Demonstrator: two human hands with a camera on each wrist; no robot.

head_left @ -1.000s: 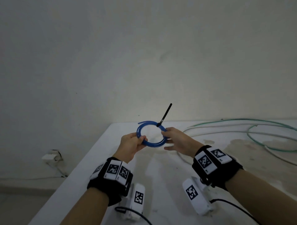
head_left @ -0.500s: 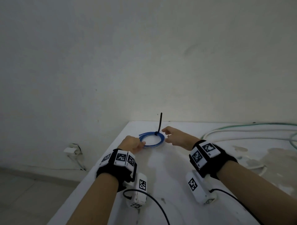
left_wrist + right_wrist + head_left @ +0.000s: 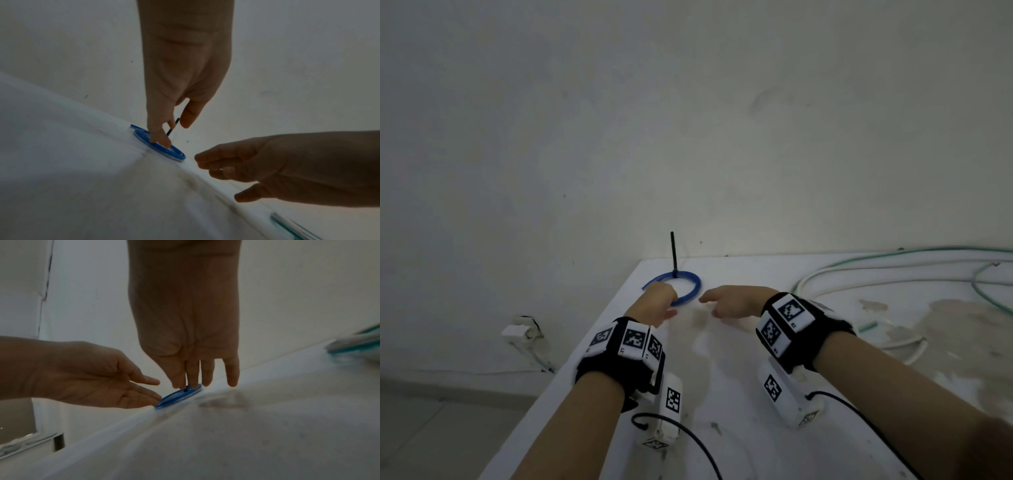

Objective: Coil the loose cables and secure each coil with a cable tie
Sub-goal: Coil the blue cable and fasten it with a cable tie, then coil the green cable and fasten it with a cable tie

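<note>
A blue cable coil [image 3: 698, 284] lies flat on the white table [image 3: 722, 394] near its far left corner. A black cable tie [image 3: 673, 251] is fastened round the coil's far side, with its tail standing straight up. My left hand [image 3: 655, 303] hovers at the coil's near left edge with fingers [image 3: 148, 399] straight; whether they touch the ring I cannot tell. My right hand [image 3: 726, 299] hangs relaxed just right of the coil and holds nothing. In the left wrist view my fingers [image 3: 160, 136] overlap the coil [image 3: 174, 152].
Loose white cables [image 3: 893, 270] and a green cable [image 3: 989, 294] sprawl over the table's right half, beside brownish stains [image 3: 945, 315]. The wall stands right behind the table. A wall socket [image 3: 520, 330] sits low on the left, past the table's left edge.
The tied blue coil went from held up in both hands down onto the table. Both hands have let go and drawn back a little toward me.
</note>
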